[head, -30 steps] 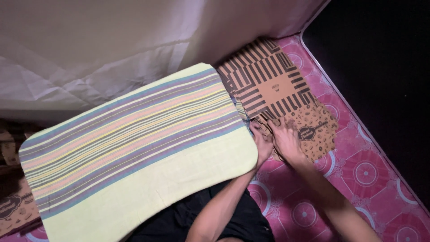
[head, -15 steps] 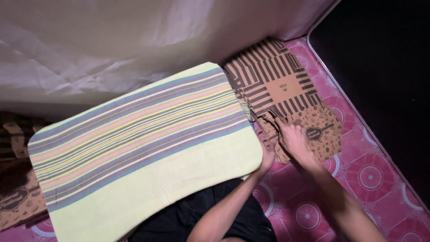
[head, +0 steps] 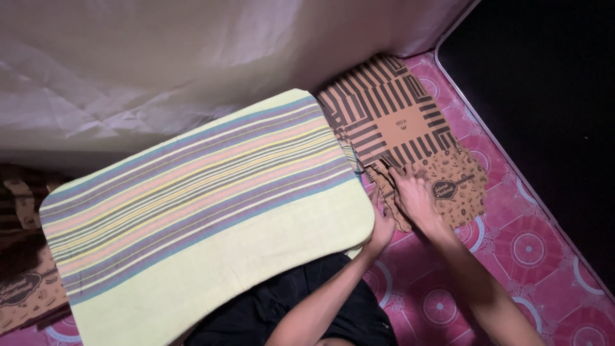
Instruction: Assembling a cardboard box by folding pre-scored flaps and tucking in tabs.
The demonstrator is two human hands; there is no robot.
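A yellow cloth with pastel stripes [head: 205, 205] lies spread over something flat on my lap. To its right, flattened brown cardboard boxes with black stripes [head: 391, 115] and a dotted one [head: 458, 186] lie on a pink patterned mat [head: 525, 243]. My left hand [head: 382, 224] rests at the cloth's right edge, its fingers partly hidden beneath the hem. Fingers spread, my right hand [head: 413, 198] presses on the edge of the dotted cardboard piece. Whether either hand grips anything is unclear.
A white sheet or wall [head: 192, 57] fills the back. More brown cardboard pieces [head: 25, 288] lie at the left. A dark floor [head: 551, 83] lies beyond the mat's right edge. My dark clothing [head: 282, 314] shows below the cloth.
The view has shifted slightly, so the cloth and boxes sit a little lower and to the right. Both hands stay at the cardboard stack by the cloth's right edge.
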